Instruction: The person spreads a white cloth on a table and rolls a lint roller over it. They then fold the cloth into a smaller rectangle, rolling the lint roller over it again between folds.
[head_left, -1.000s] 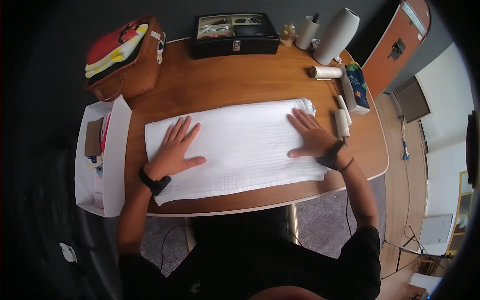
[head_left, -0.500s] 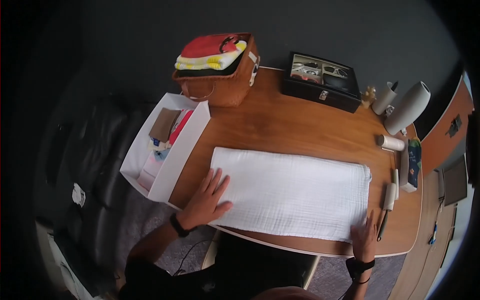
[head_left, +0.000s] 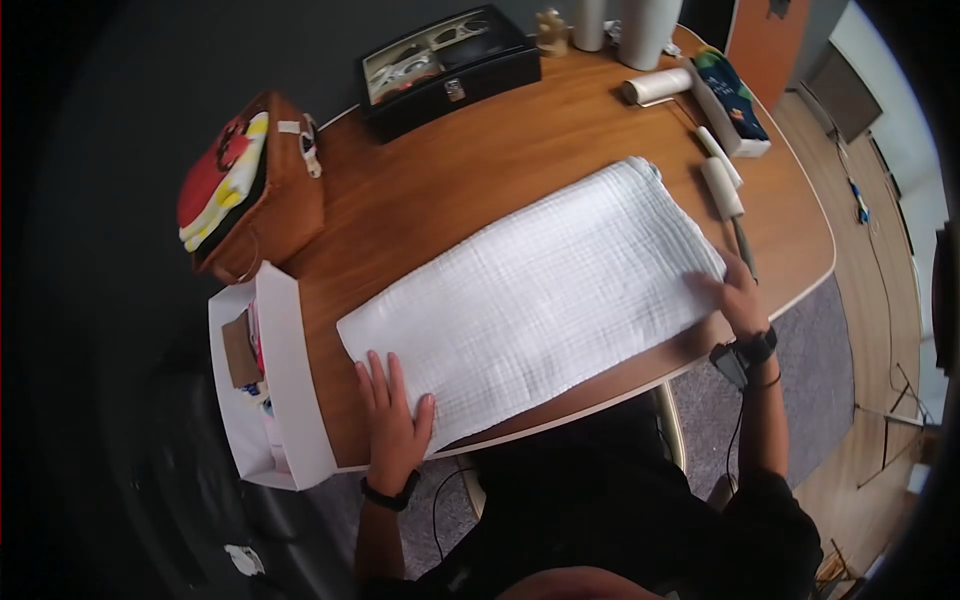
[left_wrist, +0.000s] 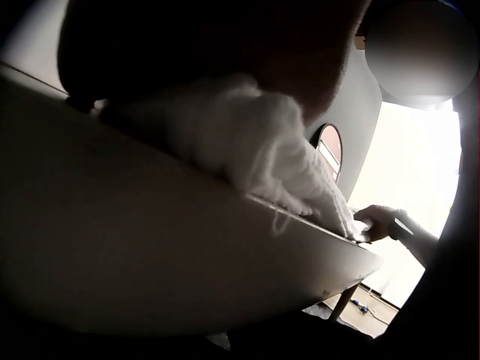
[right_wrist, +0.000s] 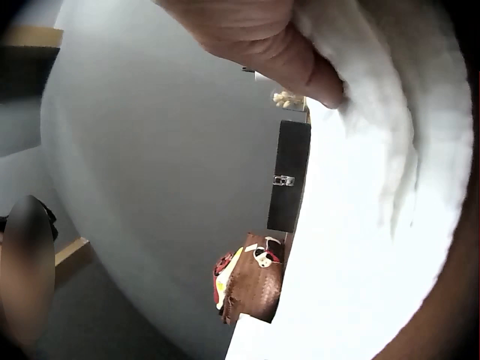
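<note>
A white cloth (head_left: 530, 300), folded into a long rectangle, lies on the wooden table. At its left end my left hand (head_left: 397, 430) rests with straight fingers along the edge and the thumb over the cloth. My right hand (head_left: 743, 302) grips the right end near the front corner, fingers bent at the edge. In the right wrist view, the thumb of this hand (right_wrist: 259, 49) presses on the layered white cloth (right_wrist: 360, 225). Bunched cloth (left_wrist: 240, 135) shows by the table edge in the left wrist view; the left fingers are too dark to make out there.
A white box (head_left: 300, 390) with folded items stands left of the cloth, a brown basket (head_left: 290, 200) of clothes behind it. A black glasses case (head_left: 450, 90) sits at the back. Lint rollers (head_left: 720, 187) and a box with dark fabric (head_left: 735, 110) lie at the right.
The head view has turned and shifted. My right hand has gone from lying flat on the cloth to gripping its right end; my left hand has moved to the left end.
</note>
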